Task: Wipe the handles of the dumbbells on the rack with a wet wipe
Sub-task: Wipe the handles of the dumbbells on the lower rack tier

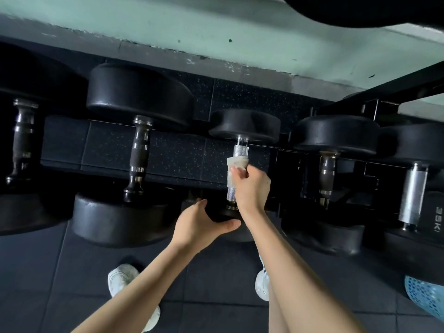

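Room: on my feed, dark speckled floor tiles [240,97] run up to a pale green wall [168,25] whose paint is chipped along the base.
Rack: a black frame [396,90] carries a row of black-headed dumbbells, seen from above.
Small dumbbell [245,127]: it sits mid-row, its knurled silver handle [240,150] pointing toward me.
Wet wipe [236,164]: white and crumpled, wrapped on the middle of that handle.
Right hand [249,186]: I see its fingers curled, pinching the wipe against the handle from the right side.
Left hand [201,224]: fingers and thumb curve round the near head of the same dumbbell, cupping it from the left.
Neighbours: a bigger dumbbell with a dark grip [139,159] lies to the left, and a chrome-handled one [413,193] far right.
Below: two white shoes [122,277] stand on the tiles, and a blue mesh object [425,299] shows at the right edge.
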Tool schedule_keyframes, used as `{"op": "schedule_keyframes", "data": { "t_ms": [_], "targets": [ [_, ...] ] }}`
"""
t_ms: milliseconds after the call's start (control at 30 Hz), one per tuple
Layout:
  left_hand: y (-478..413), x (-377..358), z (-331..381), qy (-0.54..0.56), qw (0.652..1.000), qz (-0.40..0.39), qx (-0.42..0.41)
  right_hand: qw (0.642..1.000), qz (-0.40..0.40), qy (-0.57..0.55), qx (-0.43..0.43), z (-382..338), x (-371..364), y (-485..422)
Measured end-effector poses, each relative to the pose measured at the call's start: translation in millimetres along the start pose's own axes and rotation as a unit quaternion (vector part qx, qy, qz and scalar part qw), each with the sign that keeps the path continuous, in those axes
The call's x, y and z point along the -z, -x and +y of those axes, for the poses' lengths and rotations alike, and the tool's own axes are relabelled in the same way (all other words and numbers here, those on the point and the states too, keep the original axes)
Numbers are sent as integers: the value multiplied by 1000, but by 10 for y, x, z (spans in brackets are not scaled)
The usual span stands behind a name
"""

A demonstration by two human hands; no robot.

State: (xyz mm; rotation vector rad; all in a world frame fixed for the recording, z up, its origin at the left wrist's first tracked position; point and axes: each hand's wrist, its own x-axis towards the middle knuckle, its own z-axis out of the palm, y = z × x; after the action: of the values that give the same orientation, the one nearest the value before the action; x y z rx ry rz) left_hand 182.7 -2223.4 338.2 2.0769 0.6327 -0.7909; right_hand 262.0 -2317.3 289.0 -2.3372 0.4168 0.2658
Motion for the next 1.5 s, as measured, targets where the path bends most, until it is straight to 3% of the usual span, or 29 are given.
{"op": "schedule_keyframes", "data": {
  "t_ms": [100,267,433,633,700,800,1000,1167,1267,1300,1400,1467,1500],
  "targets": [
    [-49,-19,-57,-5,1000,-7,-8,998,55,-12,-9,-102,-95,-53],
    [-99,-12,-106,3,1000,-5,-14,975,83,-180,-98,-267,-174,-369],
    [-91,-28,-118,36,999,-5,-5,969,-4,-226,-97,-114,-49,-339],
    [-84,-41,-110,58,998,10,4,984,-140,-90,-69,203,185,7],
    [-64,-57,-116,67,998,13,5,983,-156,-64,-69,197,192,-37],
    [-50,-83,-131,86,996,20,9,973,-146,-137,-119,87,193,-137],
    [-94,-87,-134,88,996,11,18,914,-199,-285,-211,137,213,-265],
    [-97,-108,-163,88,996,21,9,821,-234,-444,-270,131,195,-461],
    [-90,-118,-174,86,996,19,3,735,-226,-556,-316,43,146,-602],
    [-93,-120,-178,85,996,19,0,730,-219,-566,-316,21,132,-638],
    [-107,-118,-190,89,996,23,-4,777,-196,-526,-285,32,123,-682],
    [-107,-126,-189,92,995,27,-4,853,-150,-449,-220,15,97,-638],
    [-97,-133,-186,96,995,29,-2,915,-104,-357,-160,-10,64,-604]
  ]
}}
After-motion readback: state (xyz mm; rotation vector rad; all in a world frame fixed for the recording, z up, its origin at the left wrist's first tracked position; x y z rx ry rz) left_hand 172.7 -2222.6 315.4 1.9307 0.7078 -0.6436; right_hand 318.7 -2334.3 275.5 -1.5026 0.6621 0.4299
